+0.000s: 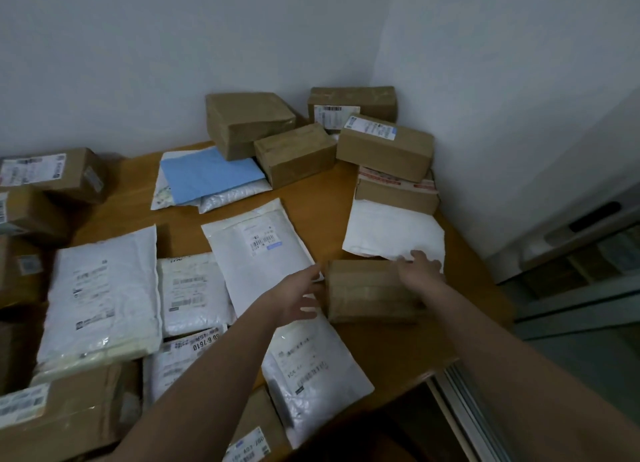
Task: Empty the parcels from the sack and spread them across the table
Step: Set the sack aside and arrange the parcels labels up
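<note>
Wooden bench, corner position against pale walls, laden with parcels.

Centre right of frame: small brown tape-wrapped cardboard box, flat on the bench. Right hand rests over its far right top edge, fingers curled on the box. Left hand just beside the box's left face, fingers spread wide, holding nothing; contact cannot be told.

Centre: white labelled poly mailer, lying flat. Below it: second white mailer, partly under the left forearm.

Right: plain white padded envelope.

Upper centre: blue flat envelope; cluster of brown cardboard boxes.

Left: further white mailers and boxes.
</note>
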